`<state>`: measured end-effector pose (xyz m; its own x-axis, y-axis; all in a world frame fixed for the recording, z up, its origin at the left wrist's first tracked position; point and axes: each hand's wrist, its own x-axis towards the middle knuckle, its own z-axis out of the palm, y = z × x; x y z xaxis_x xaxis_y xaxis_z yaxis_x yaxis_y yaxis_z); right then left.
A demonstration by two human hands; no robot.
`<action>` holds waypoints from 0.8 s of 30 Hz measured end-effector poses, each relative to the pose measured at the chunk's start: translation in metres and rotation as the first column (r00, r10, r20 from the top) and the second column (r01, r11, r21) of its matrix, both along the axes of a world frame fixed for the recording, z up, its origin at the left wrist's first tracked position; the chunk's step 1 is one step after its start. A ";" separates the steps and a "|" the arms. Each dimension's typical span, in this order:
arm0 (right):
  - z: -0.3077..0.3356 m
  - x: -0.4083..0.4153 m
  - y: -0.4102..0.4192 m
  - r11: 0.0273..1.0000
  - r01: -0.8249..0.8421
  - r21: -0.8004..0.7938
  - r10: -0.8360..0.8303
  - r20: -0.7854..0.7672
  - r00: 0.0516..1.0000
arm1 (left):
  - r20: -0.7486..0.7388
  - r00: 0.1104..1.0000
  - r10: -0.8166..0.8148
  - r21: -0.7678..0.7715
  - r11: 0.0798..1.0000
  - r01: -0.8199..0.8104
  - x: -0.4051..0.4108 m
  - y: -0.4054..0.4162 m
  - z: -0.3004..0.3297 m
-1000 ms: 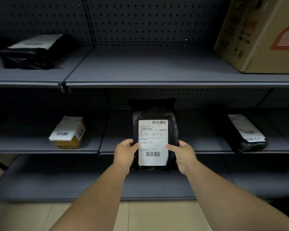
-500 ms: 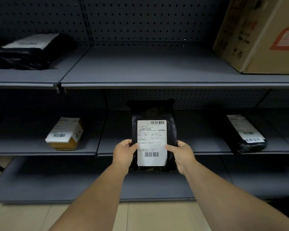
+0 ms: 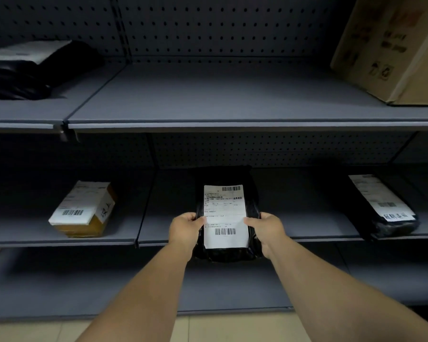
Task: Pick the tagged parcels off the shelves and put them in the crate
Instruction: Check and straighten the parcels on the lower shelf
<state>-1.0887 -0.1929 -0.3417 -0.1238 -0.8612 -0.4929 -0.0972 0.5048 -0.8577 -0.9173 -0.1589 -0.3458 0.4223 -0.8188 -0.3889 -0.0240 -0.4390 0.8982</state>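
While much of the rack sits in dim light, you can make out only part of what it carries: the black bag (image 3: pixel 30 70) at the left end of the upper shelf (image 3: pixel 220 95) runs off the frame edge, and the big cardboard carton (image 3: pixel 391 48) at that shelf's right end is cut off at the top and right, its printed symbols too blurred to read. The pegboard back panel (image 3: pixel 208 25) is dark. On the black parcel (image 3: pixel 226 215) you are holding, the white shipping label (image 3: pixel 224 213) shows a barcode near its top right corner and another near its bottom edge; the small print between them is too fine to read. The small brown box (image 3: pixel 83 211) toward the left of the middle shelf (image 3: pixel 307 211) has a barcode on its white label and handwriting on its side that you cannot decipher. The other black parcel (image 3: pixel 383 208) at the right end of that shelf carries a label with large handwritten characters near its front end, also unclear. Your left hand (image 3: pixel 187 229) and right hand (image 3: pixel 267 229) each pinch a long side of the held parcel, thumbs pressed on the label's edges, fingers hidden beneath. The parcel lies between them at the middle shelf's front edge, its near end overhanging.
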 end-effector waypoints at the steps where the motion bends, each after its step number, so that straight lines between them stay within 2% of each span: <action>1: -0.004 0.001 -0.004 1.000 0.002 0.003 -0.002 -0.008 1.000 | 0.003 1.000 -0.006 0.010 1.000 0.006 0.001 -0.004 -0.004; 13: -0.045 0.014 -0.032 0.997 0.036 0.069 -0.033 -0.042 0.999 | 0.006 1.000 0.014 0.089 0.996 -0.014 0.009 -0.034 -0.042; 24: -0.050 0.018 -0.039 0.998 -0.018 0.067 0.022 -0.062 0.998 | 0.012 0.999 -0.030 0.156 0.987 0.028 0.008 -0.048 -0.045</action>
<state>-1.0707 -0.2316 -0.3918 -0.1396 -0.8296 -0.5406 -0.1605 0.5577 -0.8144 -0.9097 -0.2068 -0.3910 0.4058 -0.7608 -0.5064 -0.0516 -0.5722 0.8185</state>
